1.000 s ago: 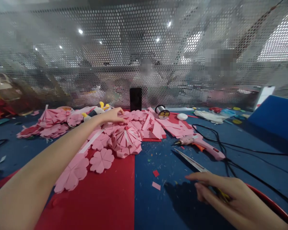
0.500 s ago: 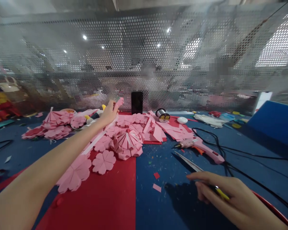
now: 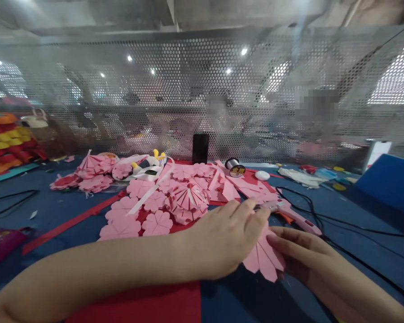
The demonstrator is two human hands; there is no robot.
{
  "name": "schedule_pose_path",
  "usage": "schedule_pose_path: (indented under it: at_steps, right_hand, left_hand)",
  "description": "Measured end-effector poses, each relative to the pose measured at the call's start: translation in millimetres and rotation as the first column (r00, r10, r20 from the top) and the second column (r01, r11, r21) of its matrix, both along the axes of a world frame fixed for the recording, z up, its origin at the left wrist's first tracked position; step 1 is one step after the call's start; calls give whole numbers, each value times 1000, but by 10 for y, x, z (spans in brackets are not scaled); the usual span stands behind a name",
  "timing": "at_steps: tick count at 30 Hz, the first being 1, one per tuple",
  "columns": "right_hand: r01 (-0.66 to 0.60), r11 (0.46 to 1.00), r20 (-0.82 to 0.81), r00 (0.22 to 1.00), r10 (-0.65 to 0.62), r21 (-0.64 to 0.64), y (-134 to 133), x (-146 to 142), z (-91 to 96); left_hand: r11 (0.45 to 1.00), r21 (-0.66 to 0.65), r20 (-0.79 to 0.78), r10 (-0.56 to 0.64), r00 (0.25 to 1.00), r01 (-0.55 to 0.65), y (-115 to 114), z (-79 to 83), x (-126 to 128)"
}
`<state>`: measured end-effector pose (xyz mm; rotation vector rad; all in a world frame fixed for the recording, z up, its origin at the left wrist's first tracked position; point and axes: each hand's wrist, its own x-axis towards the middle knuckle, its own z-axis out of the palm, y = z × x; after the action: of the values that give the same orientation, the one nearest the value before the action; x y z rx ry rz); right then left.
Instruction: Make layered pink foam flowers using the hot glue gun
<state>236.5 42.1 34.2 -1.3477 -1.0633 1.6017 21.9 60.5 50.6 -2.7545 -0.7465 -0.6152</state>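
A pink paper flower [image 3: 263, 258] with creased petals is held between my two hands over the blue tabletop. My left hand [image 3: 230, 235] reaches across from the left, its fingers closed over the flower's upper part and hiding some of it. On the right edge of the same flower, my right hand [image 3: 299, 251] pinches with thumb and fingers. Left of my left hand stands a layered pink paper flower [image 3: 188, 197] with pleats, among flat pink flowers [image 3: 157, 223]. Just beyond my hands lies a pink glue gun [image 3: 299, 215], its nozzle end partly covered by my left fingers.
Behind, a dark phone [image 3: 200, 149] stands against a perforated metal screen [image 3: 175, 89]. A wire spool [image 3: 234, 168] and a white egg-shaped object [image 3: 262, 175] sit near it. Black cables [image 3: 353, 220] run along the right. Red paper [image 3: 138, 305] covers the near left.
My left hand has come from the back of the table to the right front, bringing the pink paper. My right hand, earlier around scissors, now grips the flower; the scissors are out of sight.
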Motion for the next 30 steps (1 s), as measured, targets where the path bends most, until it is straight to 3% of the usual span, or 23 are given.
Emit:
schedule_pose_path:
  at_steps: [2,4,6,9,11,15,19,22,30]
  right_hand:
    - [-34,999,4,999,34,11,25,2,-31]
    - [-22,999,30,999,21,43,42,36,-70]
    - [-1,997,60,998,-3,74,50,76,-100]
    - [-16,997,70,997,10,81,46,108,-117]
    - [-34,997,60,998,29,74,33,107,-116]
    - [-41,996,55,998,37,74,-3,88,-101]
    - [-34,997,87,996,27,76,-22,89,-87]
    - [-52,996,84,995,46,73,-16,106,-93]
    - [-48,998,38,998,47,28,-31,78,-91]
  left_hand:
    - [1000,-4,-8,31,999,-31,140,81,-176]
    - [978,-72,-39,195,980,-198,414,192,-422]
    - [901,-169,-94,389,916,-400,780,284,-673]
    - [821,-206,-140,514,846,-533,1377,290,-929]
    - [789,-235,-184,538,823,-568,1730,205,-988]
    - [760,-351,-322,451,832,-548,2224,-2,-971]
    - [716,-378,-345,480,807,-587,2503,-113,-997]
    - [733,-337,-297,513,805,-591,2633,-180,-1037]
    - [743,-206,-241,592,769,-637,2722,-355,-1059]
